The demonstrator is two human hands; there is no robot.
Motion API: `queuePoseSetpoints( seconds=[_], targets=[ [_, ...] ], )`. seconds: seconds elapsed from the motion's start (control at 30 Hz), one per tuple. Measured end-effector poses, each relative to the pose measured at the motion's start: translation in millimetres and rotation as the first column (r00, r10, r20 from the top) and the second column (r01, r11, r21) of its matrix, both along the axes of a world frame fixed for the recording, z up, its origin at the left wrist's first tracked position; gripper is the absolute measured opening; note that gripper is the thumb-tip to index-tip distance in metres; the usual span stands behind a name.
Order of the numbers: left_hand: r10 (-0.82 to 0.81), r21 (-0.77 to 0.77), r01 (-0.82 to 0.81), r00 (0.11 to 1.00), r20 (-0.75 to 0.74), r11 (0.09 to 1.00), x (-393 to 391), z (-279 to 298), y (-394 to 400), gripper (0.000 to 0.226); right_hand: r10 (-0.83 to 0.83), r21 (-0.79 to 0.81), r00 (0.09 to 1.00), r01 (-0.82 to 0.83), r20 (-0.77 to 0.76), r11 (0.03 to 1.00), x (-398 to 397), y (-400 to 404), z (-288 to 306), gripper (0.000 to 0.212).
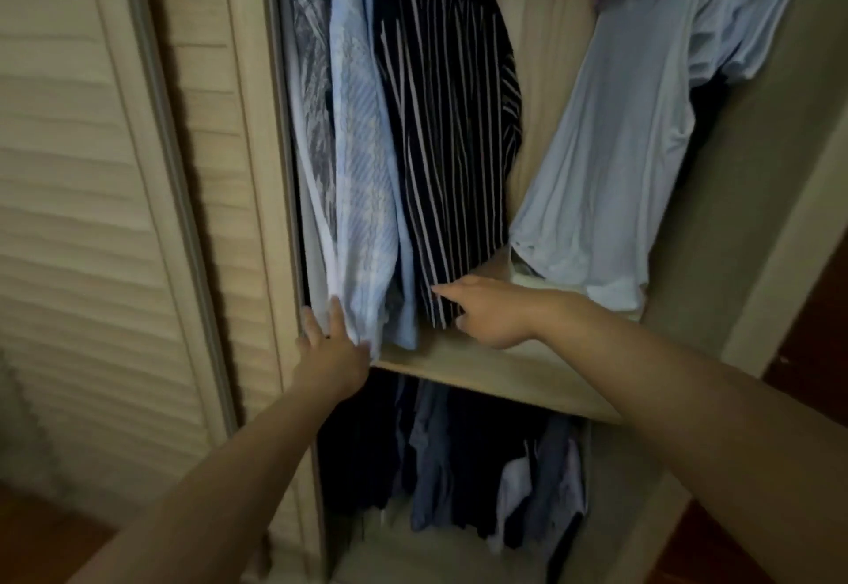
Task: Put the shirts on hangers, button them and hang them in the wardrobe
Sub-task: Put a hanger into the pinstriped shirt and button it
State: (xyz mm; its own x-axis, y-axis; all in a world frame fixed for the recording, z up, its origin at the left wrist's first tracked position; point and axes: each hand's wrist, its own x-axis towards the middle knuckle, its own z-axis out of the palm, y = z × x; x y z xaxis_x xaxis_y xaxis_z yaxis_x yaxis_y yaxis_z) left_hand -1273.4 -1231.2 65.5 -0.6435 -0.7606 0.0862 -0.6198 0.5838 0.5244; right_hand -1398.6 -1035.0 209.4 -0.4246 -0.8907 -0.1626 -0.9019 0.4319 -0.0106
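Observation:
The wardrobe stands open in front of me. In its upper part hang a grey patterned shirt, a light blue patterned shirt and a dark navy shirt with white stripes. Apart from them, at the right, hangs a pale blue shirt. My left hand touches the bottom hem of the light blue patterned shirt with straight fingers, beside the wardrobe's left edge. My right hand lies at the hem of the striped shirt, index finger stretched along it and the other fingers curled. The hangers are hidden above.
A wooden shelf runs right under the hems. Below it hang several dark and blue garments. A slatted sliding door covers the left side. The wardrobe's right wall stands behind the pale blue shirt.

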Motion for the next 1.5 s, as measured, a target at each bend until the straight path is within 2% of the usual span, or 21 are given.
queuePoseSetpoints(
  seconds=[0.1, 0.2, 0.33, 0.4, 0.47, 0.57, 0.73, 0.87, 0.97, 1.07, 1.23, 1.3, 1.37, 1.5],
  targets=[
    [-0.105, -0.119, 0.113, 0.992, 0.064, 0.986, 69, -6, 48, 0.067, 0.069, 0.035, 0.991, -0.073, 0.112, 0.997, 45, 24, -36, 0.059],
    [-0.062, -0.124, 0.075, 0.993, 0.103, 0.989, 158, 0, 85, 0.036, 0.174, 0.030, 0.964, -0.184, 0.203, 0.982, 106, 17, -64, 0.051],
    [0.163, -0.099, -0.152, 0.980, 0.113, 0.983, 301, 5, 117, 0.028, 0.339, -0.156, 0.903, -0.307, 0.265, 0.939, 220, -16, -91, 0.046],
    [0.304, -0.081, -0.297, 0.949, 0.089, 0.951, 372, -5, 137, 0.026, 0.420, -0.230, 0.853, -0.361, 0.310, 0.904, 286, -26, -107, 0.042],
    [0.439, -0.038, -0.438, 0.895, 0.081, 0.898, 445, -25, 165, 0.023, 0.493, -0.235, 0.793, -0.434, 0.357, 0.870, 354, -29, -127, 0.039],
    [0.620, 0.058, -0.633, 0.770, 0.150, 0.772, 556, -59, 219, 0.026, 0.590, -0.175, 0.696, -0.575, 0.409, 0.799, 451, -24, -161, 0.034],
    [0.843, 0.118, -0.872, 0.489, 0.223, 0.475, 728, -82, 325, 0.025, 0.670, -0.085, 0.530, -0.748, 0.521, 0.658, 623, -12, -191, 0.035],
    [0.904, 0.093, -0.946, 0.324, 0.278, 0.310, 841, -69, 390, 0.025, 0.729, -0.150, 0.383, -0.822, 0.568, 0.549, 760, 23, -190, 0.034],
    [0.937, 0.060, -0.973, 0.232, 0.260, 0.225, 907, -53, 422, 0.024, 0.760, -0.184, 0.271, -0.872, 0.590, 0.454, 842, 52, -184, 0.031],
    [0.969, 0.067, -0.986, 0.165, 0.181, 0.156, 946, -39, 448, 0.022, 0.785, -0.173, 0.188, -0.920, 0.590, 0.351, 904, 70, -178, 0.029],
    [0.991, 0.100, -0.994, -0.032, 0.127, -0.045, 1000, -39, 518, 0.020, 0.824, -0.171, -0.005, -0.979, 0.566, 0.112, 1013, 101, -174, 0.033],
    [0.978, 0.098, -0.985, -0.127, 0.166, -0.144, 1016, -34, 560, 0.022, 0.822, -0.174, -0.112, -0.985, 0.559, -0.017, 1056, 128, -173, 0.034],
    [0.947, 0.103, -0.953, -0.262, 0.184, -0.284, 1029, -26, 603, 0.024, 0.800, -0.198, -0.244, -0.967, 0.549, -0.160, 1099, 158, -172, 0.034],
    [0.864, 0.153, -0.851, -0.488, 0.122, -0.502, 1041, -17, 679, 0.022, 0.738, -0.238, -0.416, -0.909, 0.532, -0.341, 1170, 230, -171, 0.033]
  ],
)
